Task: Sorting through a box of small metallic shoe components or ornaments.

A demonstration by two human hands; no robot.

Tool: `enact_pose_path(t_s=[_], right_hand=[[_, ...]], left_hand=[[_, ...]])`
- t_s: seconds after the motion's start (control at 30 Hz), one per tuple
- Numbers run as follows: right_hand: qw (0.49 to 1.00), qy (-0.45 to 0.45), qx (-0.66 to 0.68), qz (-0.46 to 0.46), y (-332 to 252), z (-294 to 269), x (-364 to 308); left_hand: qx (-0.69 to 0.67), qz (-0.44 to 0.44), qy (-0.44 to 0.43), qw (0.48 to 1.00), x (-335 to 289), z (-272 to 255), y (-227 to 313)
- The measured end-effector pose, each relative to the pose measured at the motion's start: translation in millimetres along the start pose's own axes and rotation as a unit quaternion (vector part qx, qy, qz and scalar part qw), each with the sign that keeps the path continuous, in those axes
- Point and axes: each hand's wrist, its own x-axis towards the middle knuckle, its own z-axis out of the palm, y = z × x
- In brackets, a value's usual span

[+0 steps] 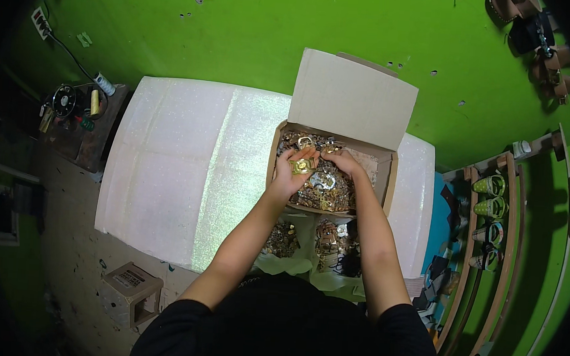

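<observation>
A: Where does the gold piece (302, 166) lie?

B: Near the middle of the frame, across the upturned left hand (286, 181), against the inner side of its fingers. Some fingertips show above it.

A: And how do those fingers stand?

B: Half-curled and close together, cupping the piece from below.

A: What about the right hand (343, 162)?

B: It is just to the right, its thumb and fingertips drawn in close beside the left fingertips — too small to tell whether they pinch anything, or whether the two hands touch.

A: What is under them?

B: A cardboard box (391, 184), holding a heap of small metal pieces (333, 197) in gold, silver and dark tones. A pale buckle (305, 142) lies just above the left hand. The box's lid (353, 100) stands raised toward the top of the frame.

A: And a little farther out?

B: Two smaller heaps, a left heap (282, 238) and a right heap (336, 240), sit below the box, between the forearms (245, 241). A shiny whitish sheet (162, 164) spreads left of the box, and some shows to its right.

A: Beyond that?

B: A stool (131, 292) at lower left, a thread cone (95, 102) at upper left, green sandals (491, 185) on a wooden rack (506, 244) at right — and the bright green wall (242, 32) across the top.
</observation>
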Motion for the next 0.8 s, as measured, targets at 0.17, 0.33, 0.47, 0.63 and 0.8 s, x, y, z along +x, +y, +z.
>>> enact_pose_path(t_s=[0.17, 0.33, 0.47, 0.63, 0.8], right_hand=[[0.997, -0.048, 0.024, 0.052, -18.6, 0.6, -20.0], [0.985, -0.08, 0.15, -0.002, -0.2, -12.8, -23.4], [0.979, -0.099, 0.179, -0.01, -0.9, -17.9, -30.2], [0.981, -0.092, 0.162, -0.047, -24.3, -17.1, -53.9], [0.99, -0.079, 0.099, -0.061, -39.4, -10.5, -61.2]], left_hand=[[-0.003, 0.01, 0.009, 1.0, -1.0, -3.8, 3.5], [0.015, 0.021, 0.026, 0.999, 1.4, -2.7, -0.7], [0.029, 0.021, 0.029, 0.999, 2.1, -3.9, -0.4], [0.083, -0.011, 0.028, 0.996, 3.8, -6.8, -0.8], [0.098, -0.045, 0.032, 0.994, 4.4, -6.7, -6.1]])
